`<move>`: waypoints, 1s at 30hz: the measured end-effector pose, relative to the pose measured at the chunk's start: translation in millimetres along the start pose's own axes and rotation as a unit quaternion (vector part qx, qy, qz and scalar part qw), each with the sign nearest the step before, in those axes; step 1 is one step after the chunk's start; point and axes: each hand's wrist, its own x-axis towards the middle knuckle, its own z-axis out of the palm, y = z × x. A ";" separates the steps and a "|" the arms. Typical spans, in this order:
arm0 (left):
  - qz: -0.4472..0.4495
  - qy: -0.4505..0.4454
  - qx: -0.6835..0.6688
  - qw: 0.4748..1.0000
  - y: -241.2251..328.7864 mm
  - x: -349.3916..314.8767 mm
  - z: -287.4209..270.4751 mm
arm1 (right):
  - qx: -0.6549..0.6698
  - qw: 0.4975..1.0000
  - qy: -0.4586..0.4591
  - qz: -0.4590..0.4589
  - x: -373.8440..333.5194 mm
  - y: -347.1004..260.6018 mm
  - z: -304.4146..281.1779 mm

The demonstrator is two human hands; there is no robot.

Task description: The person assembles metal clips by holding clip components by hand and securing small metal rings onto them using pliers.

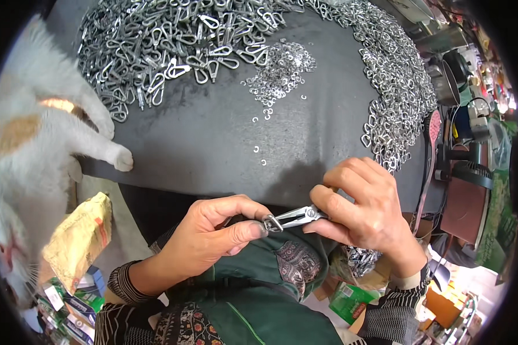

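Note:
Between thumb and forefinger, my left hand (221,225) pinches a small metal ring piece (272,223), partly hidden by the fingertips. My right hand (362,201) is wrapped round silver pliers (305,215), whose jaws point left and meet the piece. Both hands are above my lap, at the near edge of the dark table (213,144). Beyond them lie scattered small C-shaped metal rings (285,63). A large heap of metal snap hooks (172,40) covers the far left. Along the right side stretches a pile of metal D-shaped rings (394,80).
A white and orange cat (40,126) lies at the left, one paw on the table. Below it is a yellow bag (80,241). At the right edge are a pink-headed brush (433,129), metal containers (443,83) and a small black fan (472,172).

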 end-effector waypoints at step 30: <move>-0.064 0.031 -0.005 0.997 -53.9 -1.2 5.1 | -0.036 0.997 -0.006 0.070 -26.4 -8.0 8.7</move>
